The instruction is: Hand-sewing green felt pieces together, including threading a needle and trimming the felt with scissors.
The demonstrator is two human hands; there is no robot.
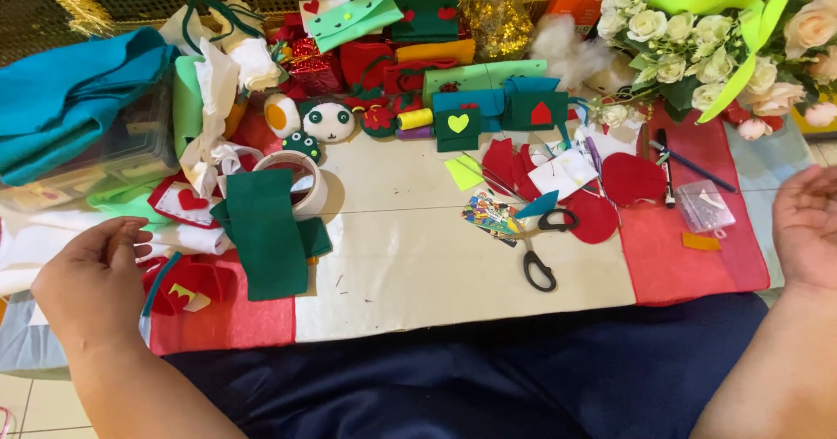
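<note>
left hand (91, 278) loosely curled, empty | right hand (806, 225) open, empty | clear box (704, 205) near right

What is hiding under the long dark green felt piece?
Under the green felt strip a roll of tape peeks out on top, red felt below. Anything else beneath is covered.

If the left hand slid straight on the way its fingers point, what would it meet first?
Probably the white cloth just past the left hand, then the dark green felt strip; depth is hard to judge from this one view.
</note>
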